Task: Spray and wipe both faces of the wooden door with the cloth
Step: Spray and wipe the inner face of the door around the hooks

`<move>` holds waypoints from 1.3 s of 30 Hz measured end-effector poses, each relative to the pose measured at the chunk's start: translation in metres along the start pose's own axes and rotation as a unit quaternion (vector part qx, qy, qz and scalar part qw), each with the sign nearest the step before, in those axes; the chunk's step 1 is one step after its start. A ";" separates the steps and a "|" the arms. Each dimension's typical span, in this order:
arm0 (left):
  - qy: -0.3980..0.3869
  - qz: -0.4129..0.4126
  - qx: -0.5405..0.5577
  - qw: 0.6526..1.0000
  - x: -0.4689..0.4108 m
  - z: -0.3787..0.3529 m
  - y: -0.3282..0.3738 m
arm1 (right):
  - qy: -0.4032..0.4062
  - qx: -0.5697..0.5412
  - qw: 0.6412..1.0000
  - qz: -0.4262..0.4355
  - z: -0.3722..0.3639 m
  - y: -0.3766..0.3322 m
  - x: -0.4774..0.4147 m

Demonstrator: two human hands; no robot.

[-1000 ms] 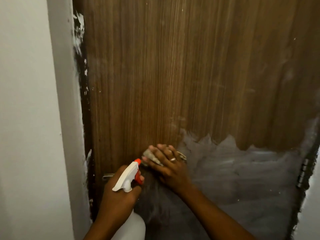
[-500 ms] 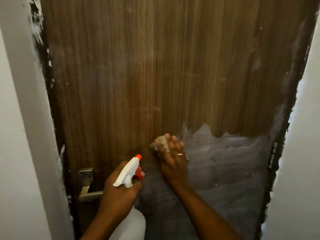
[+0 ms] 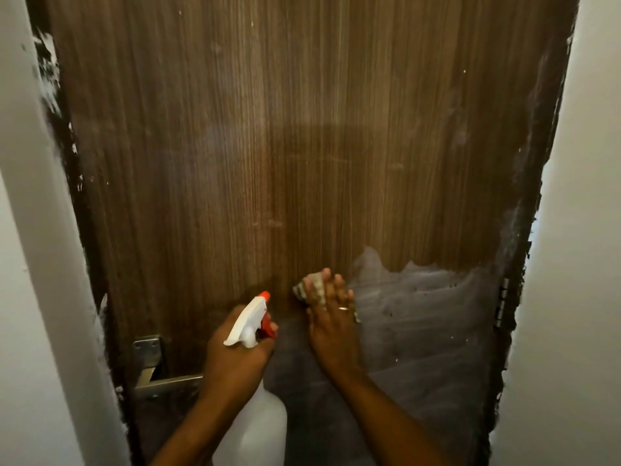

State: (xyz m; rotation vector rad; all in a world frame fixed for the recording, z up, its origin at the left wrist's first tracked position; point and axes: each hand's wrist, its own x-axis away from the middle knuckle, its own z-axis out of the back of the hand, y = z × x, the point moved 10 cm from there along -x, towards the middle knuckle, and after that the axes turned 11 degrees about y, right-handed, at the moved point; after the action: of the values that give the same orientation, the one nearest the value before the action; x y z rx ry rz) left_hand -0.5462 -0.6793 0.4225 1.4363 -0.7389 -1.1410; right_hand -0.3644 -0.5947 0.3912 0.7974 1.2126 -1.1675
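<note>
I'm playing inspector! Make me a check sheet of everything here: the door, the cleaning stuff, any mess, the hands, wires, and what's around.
Surface: wooden door, brown with upright grain; a grey smeared patch covers its lower right part.
Job's things: cloth pressed against the door at the patch's upper left edge; spray bottle, white with an orange nozzle pointing at the door.
Clutter: nothing seen.
Hands: left hand grips the spray bottle by its neck; right hand, wearing a ring, presses the cloth with straight fingers.
Cables: nothing seen.
Surroundings: white wall on both sides; metal door handle at the left; hinge at the right.
</note>
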 end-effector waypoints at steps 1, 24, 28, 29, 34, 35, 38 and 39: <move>0.004 -0.001 0.001 1.000 -0.005 -0.002 -0.001 | 0.010 0.005 0.997 -0.071 0.005 0.022 -0.002; -0.016 -0.076 -0.045 0.996 -0.026 -0.091 0.032 | 0.086 0.012 0.984 -0.159 0.025 0.094 -0.070; -0.027 -0.071 -0.055 0.996 -0.013 -0.116 0.032 | -0.053 -0.028 0.989 0.134 0.008 0.060 -0.018; -0.029 -0.071 -0.056 0.996 -0.008 -0.121 0.032 | -0.071 -0.030 0.985 0.154 0.010 0.074 -0.002; -0.034 -0.071 -0.037 0.996 0.018 -0.157 0.034 | -0.024 0.054 0.995 -0.082 0.044 0.187 -0.013; -0.031 -0.063 -0.031 0.997 0.024 -0.165 0.034 | -0.002 0.053 0.990 -0.130 0.050 0.201 -0.027; -0.017 -0.059 -0.038 0.997 0.037 -0.186 0.036 | 0.051 0.022 0.982 -0.179 0.056 0.200 -0.070; -0.017 -0.064 -0.046 0.997 0.043 -0.194 0.038 | 0.049 0.007 0.988 -0.143 0.054 0.192 -0.074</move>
State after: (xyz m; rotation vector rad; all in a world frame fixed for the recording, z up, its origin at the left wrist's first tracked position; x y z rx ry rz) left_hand -0.3457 -0.6545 0.4358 1.4049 -0.6177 -1.2843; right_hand -0.1617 -0.5778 0.4526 0.7122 1.4361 -1.3833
